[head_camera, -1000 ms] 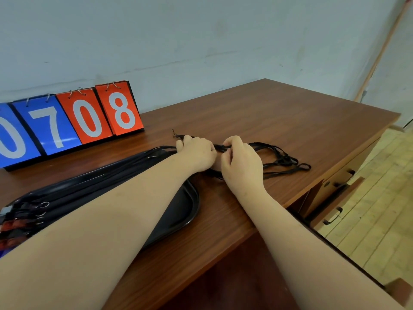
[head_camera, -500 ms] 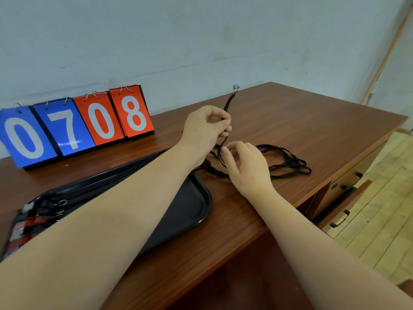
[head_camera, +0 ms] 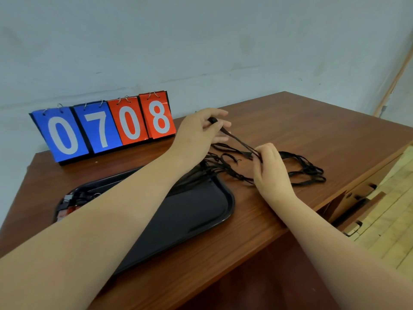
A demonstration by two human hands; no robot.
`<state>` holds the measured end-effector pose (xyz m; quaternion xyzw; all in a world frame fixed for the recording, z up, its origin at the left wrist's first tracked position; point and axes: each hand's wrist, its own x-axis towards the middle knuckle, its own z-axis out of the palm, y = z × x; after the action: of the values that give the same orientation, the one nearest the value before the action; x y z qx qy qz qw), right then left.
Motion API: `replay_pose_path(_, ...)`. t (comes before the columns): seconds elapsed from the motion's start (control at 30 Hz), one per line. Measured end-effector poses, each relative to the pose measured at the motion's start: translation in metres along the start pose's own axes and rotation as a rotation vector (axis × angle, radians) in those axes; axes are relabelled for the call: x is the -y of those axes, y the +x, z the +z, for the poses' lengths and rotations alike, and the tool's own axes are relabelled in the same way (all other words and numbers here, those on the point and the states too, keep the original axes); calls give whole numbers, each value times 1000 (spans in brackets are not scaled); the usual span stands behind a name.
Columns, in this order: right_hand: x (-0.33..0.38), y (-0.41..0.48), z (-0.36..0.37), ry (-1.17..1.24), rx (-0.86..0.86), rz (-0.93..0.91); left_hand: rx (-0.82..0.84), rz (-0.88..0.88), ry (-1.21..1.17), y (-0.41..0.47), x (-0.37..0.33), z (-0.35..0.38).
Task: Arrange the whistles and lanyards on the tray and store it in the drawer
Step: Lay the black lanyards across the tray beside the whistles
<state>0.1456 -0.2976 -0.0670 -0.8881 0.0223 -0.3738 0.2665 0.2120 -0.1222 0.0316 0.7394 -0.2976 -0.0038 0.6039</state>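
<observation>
A black tray (head_camera: 214,211) lies on the brown desk, partly under my left forearm. Whistles (head_camera: 67,205) sit at its left end, mostly hidden. Black lanyards (head_camera: 306,171) run from the tray out over the desk to the right in a loose tangle. My left hand (head_camera: 199,128) is raised above the desk and pinches one lanyard strand near its end. My right hand (head_camera: 270,166) rests on the tangle and pinches the same strand lower down, so the strand is stretched between both hands.
A flip scoreboard (head_camera: 105,126) reading 0708 stands at the back left by the wall. The desk's right edge drops to a partly open drawer (head_camera: 362,198) with handles. A wooden pole (head_camera: 393,79) leans in the corner. Wood floor lies at right.
My left hand has lifted one lanyard strand and carried it up and back. My right hand shifted right onto the tangle. The view has swung left and wider.
</observation>
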Motion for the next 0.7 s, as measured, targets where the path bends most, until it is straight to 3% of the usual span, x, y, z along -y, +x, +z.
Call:
replay_pose_path(0.13,10,-6,-8,54,58,79,17,26,232,-15,3,-32)
replay_pose_path(0.27,21,-13,-9,-146,30,-297,0,70,352,-28,3,-68)
replay_pose_path(0.4,43,-5,-9,-269,14,-501,-13,53,399,-43,4,-101)
replay_pose_path(0.7,94,16,7,-398,81,-551,34,-64,460,-84,9,-171)
